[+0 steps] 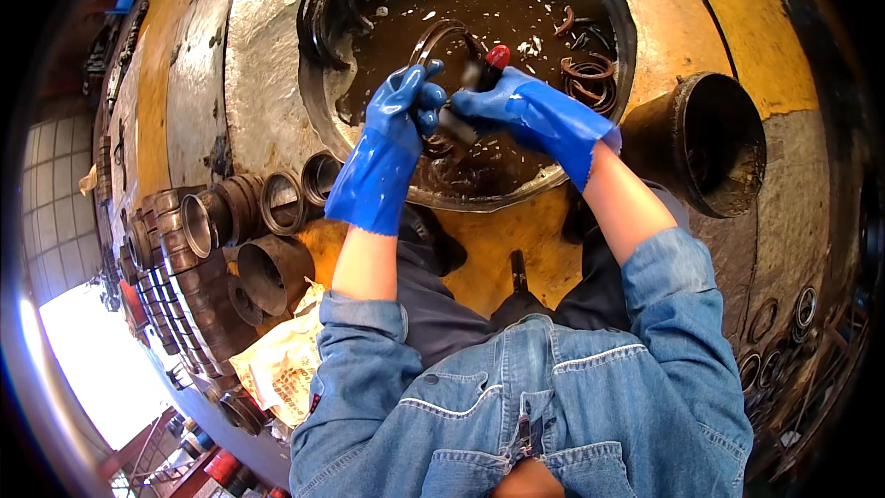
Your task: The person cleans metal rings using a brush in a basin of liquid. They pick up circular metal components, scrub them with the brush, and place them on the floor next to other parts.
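Note:
My left hand (395,115), in a long blue rubber glove, is closed on a dark metal ring (440,34) above a round basin of murky brown liquid. My right hand (505,103), gloved alike, grips a tool with a dark handle and a red end (498,56). Its working part, close to the ring, is smeared by motion, so its kind is unclear. Below both hands sits the near rim of the basin (461,201). Several reddish-brown rings (590,83) lie at the basin's right side, and dark rings (318,23) lean along its left wall.
Right of the basin, a large rusty cylinder (659,134) lies on its side. Rows of metal rings and sleeves (205,224) stand at left, beside a crumpled paper sack (284,357). More rings (805,308) rest on the floor at lower right.

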`<state>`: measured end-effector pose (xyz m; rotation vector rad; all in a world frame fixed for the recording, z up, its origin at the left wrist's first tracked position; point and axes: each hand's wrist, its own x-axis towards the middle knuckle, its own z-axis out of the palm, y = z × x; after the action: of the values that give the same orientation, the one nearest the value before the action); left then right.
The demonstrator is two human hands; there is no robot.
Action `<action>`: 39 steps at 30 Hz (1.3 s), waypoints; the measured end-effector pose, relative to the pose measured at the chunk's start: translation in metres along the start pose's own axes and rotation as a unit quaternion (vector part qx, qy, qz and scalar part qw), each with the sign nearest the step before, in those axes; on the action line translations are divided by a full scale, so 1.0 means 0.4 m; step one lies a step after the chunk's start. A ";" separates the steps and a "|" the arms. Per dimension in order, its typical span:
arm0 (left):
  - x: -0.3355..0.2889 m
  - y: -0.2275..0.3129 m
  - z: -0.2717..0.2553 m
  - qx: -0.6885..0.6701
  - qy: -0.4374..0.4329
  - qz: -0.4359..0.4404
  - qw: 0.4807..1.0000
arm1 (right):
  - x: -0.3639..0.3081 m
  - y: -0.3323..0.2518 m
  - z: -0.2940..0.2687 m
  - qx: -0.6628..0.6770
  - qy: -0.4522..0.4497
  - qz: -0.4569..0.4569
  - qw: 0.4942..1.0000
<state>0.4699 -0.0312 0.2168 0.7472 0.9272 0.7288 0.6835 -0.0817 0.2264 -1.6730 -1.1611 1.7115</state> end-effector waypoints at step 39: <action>-0.067 -0.036 -0.123 0.037 0.025 0.002 0.999 | 0.046 -0.171 -0.053 -0.113 0.055 -0.042 0.991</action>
<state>0.4186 -0.0486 0.1969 0.7987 1.0032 0.7226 0.6863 -0.0253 0.2745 -1.7972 -1.3937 1.4615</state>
